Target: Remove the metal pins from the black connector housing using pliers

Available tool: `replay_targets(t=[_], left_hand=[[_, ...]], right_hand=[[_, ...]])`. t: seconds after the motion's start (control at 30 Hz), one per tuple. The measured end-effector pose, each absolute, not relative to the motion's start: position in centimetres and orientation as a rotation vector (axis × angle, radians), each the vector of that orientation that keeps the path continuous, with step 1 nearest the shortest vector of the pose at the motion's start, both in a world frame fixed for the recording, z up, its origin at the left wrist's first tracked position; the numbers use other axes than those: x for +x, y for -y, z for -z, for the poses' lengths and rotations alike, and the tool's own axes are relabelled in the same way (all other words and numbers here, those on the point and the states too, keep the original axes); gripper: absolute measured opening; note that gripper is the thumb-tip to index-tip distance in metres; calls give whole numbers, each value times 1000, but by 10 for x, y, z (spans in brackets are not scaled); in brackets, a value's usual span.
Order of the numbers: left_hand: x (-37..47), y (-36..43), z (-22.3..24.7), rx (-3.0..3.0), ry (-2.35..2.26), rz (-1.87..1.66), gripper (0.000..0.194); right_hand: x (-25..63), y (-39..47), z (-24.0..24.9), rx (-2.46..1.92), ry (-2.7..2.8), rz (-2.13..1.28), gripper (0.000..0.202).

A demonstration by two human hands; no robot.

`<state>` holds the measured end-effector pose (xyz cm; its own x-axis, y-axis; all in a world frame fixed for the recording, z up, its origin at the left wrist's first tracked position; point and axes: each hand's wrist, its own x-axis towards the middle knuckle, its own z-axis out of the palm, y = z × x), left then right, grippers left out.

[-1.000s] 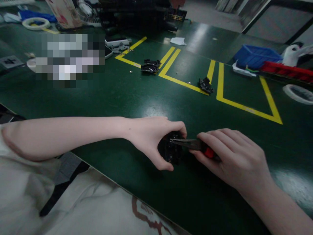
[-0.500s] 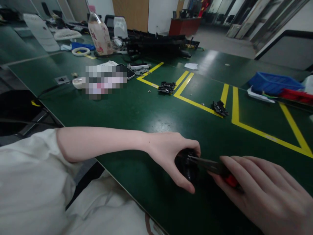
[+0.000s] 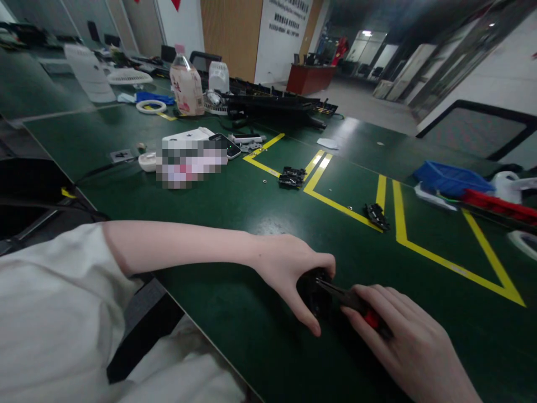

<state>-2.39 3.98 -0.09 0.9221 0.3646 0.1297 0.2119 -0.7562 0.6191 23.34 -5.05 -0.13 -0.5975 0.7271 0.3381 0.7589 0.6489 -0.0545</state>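
My left hand (image 3: pixel 289 268) is curled round a dark, glossy rounded part (image 3: pixel 316 296) near the front edge of the green table (image 3: pixel 226 313); its exact kind I cannot make out. In my right hand (image 3: pixel 403 330) are needle-nose pliers (image 3: pixel 348 295) with a red patch on the handle. Their thin tips point left and reach the upper part of the black piece. Whether the jaws grip anything there is too dark to tell. Farther off lie small black assemblies, one pair (image 3: pixel 292 177) at the middle and another (image 3: pixel 376 216) to the right.
Yellow tape (image 3: pixel 453 268) marks areas on the table. A blue tray (image 3: pixel 453 180) and a red strip (image 3: pixel 499 206) lie at the right. Toward the back left are a phone (image 3: pixel 226 145), a pink-capped bottle (image 3: pixel 187 87), a tape roll (image 3: pixel 151 106) and black strips (image 3: pixel 272 106).
The camera view has tilted upward, so the table objects appear lower. The right hand and pliers appear farther left, closer to the left hand. Both hands keep their holds.
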Motion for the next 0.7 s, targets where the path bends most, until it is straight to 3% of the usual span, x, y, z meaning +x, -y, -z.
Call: replay_targets(t=[0.17,0.7], left_hand=[[-33,-55,1,2520,-438,-350,74],[-53,-92,-12,2564,-676,-134,81]], right_hand=[[215,40,-1,-1313,2430,-52,30],[172,5,-5,-1415,2395,96,28]])
